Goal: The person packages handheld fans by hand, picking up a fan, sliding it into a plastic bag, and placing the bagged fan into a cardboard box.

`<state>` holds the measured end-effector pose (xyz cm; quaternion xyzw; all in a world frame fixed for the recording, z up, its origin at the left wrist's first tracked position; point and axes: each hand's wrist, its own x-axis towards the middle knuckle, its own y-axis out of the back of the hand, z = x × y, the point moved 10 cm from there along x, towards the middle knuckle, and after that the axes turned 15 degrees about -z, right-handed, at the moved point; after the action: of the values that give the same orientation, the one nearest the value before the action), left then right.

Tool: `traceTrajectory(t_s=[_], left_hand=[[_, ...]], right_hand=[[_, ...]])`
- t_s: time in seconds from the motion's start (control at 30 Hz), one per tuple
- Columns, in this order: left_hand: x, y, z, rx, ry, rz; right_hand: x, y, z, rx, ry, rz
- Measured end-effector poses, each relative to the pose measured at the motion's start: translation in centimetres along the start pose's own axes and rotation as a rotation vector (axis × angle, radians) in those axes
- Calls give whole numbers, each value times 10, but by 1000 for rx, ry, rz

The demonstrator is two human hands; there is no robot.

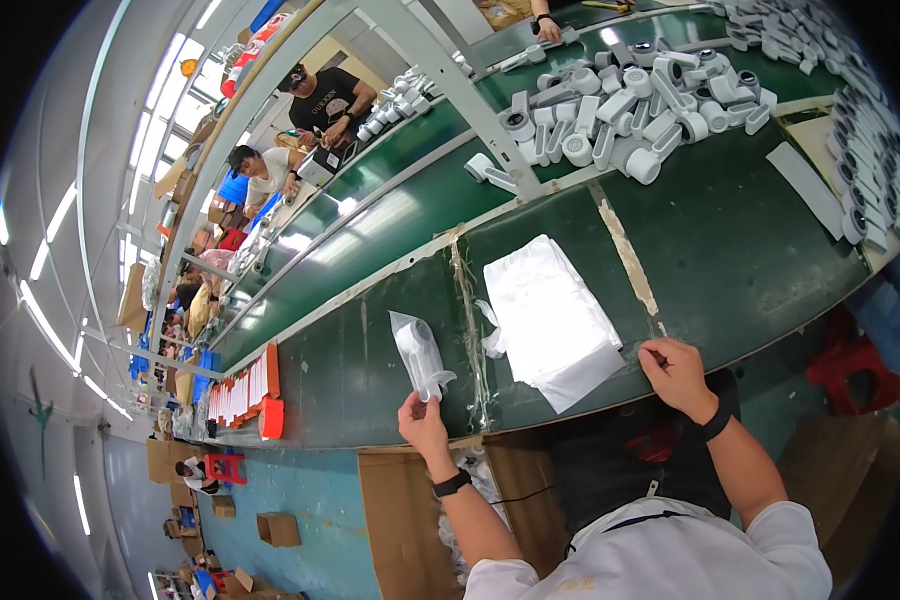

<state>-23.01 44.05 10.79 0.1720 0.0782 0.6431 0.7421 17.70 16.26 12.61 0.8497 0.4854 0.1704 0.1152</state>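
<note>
- Where the green worktop [730,250] meets its near edge, I log my left hand [422,422], fingers pinched shut on a clear bag with a white part inside [420,355], held up just over that edge.
- Right hand [676,375]: at the near edge, fingers curled; I cannot tell whether it grips anything.
- Stack of white bags [550,315]: lying flat between both hands, near the edge.
- Heap of white parts [630,115]: far side, well apart.
</note>
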Motion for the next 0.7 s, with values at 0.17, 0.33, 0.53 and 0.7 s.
traceTrajectory(t_s=[0.17, 0.33, 0.53, 0.7], left_hand=[[1, 11, -4, 69, -58, 78], [-2, 5, -8, -41, 35, 12], [-3, 16, -3, 286, -16, 61], [-46, -18, 78, 431, -363, 191]], right_hand=[[0, -1, -4, -9, 11, 8], [0, 0, -6, -29, 19, 9], [-1, 4, -12, -76, 45, 23], [0, 10, -12, -113, 78, 47]])
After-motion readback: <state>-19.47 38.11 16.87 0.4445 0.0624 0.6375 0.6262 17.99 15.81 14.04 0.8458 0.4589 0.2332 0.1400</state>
